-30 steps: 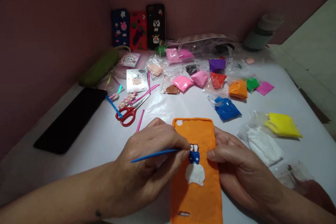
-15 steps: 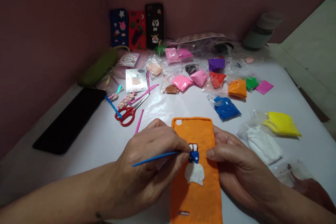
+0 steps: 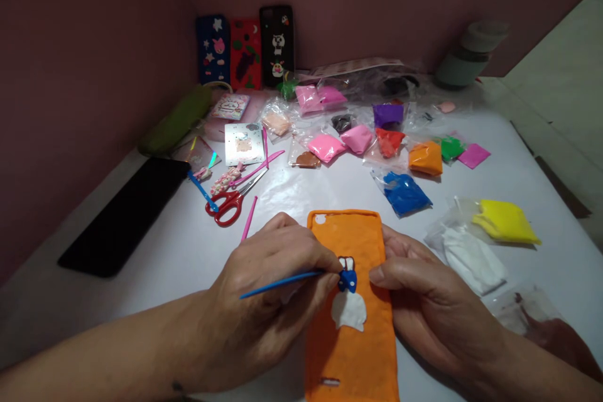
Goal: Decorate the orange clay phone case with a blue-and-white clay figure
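My left hand [image 3: 277,289] pinches a thin blue modelling tool [image 3: 277,284], its working end hidden behind the fingertips. Those fingertips rest at a small clay figure on an orange clay-covered phone case [image 3: 351,358]. The figure has a white head shape [image 3: 349,312], a blue body [image 3: 347,280] with white dots, and white legs [image 3: 347,262] edged in dark brown. Along the case's right edge, my right hand [image 3: 433,295] grips it, thumb on the front and fingers behind. The case is upside down relative to the figure, and its bottom runs out of view.
Red-handled scissors [image 3: 229,206] and a pink tool [image 3: 249,218] lie beyond my left hand. A black phone-like slab [image 3: 125,217] is at the left. Bagged clay, including blue [image 3: 406,193], yellow [image 3: 506,222] and white [image 3: 472,259], spreads to the right. Three decorated cases, one black [image 3: 277,44], lean against the wall.
Hardly anything differs. The blue tool's free end has shifted very slightly to the right; both hands and the case keep their places.
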{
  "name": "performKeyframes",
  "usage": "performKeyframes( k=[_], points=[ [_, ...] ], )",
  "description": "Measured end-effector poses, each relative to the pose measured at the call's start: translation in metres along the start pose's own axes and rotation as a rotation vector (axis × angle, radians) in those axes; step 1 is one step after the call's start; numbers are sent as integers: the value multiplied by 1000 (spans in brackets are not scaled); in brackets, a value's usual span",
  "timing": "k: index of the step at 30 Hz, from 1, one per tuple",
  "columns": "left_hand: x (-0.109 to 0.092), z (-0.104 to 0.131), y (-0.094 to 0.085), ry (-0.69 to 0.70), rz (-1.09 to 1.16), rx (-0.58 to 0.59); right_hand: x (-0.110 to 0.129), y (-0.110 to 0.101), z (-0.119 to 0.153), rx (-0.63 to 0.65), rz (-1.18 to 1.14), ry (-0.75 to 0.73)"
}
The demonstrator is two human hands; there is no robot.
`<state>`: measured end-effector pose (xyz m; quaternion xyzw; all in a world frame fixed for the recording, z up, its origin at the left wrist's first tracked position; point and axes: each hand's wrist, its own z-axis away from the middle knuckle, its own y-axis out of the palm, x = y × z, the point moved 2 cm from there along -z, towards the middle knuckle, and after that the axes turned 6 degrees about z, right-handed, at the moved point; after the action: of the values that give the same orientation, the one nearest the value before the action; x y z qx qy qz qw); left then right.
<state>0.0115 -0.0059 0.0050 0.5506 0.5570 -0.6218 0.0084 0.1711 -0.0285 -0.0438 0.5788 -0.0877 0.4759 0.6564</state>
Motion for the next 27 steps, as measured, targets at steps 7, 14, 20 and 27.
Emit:
performKeyframes(
  k=[7,14,20,27],
  points=[
    [-1,-1,0,5,0,10,-1,-2,0,-5,-6,3],
    [-2,-1,-1,-4,-5,13,1,-1,0,9,-18,-1],
    [-2,-1,1,-8,8,16,0,-2,-1,12,-14,-8],
    [-1,0,2,10,20,12,0,-2,-1,12,-17,-19]
  ],
)
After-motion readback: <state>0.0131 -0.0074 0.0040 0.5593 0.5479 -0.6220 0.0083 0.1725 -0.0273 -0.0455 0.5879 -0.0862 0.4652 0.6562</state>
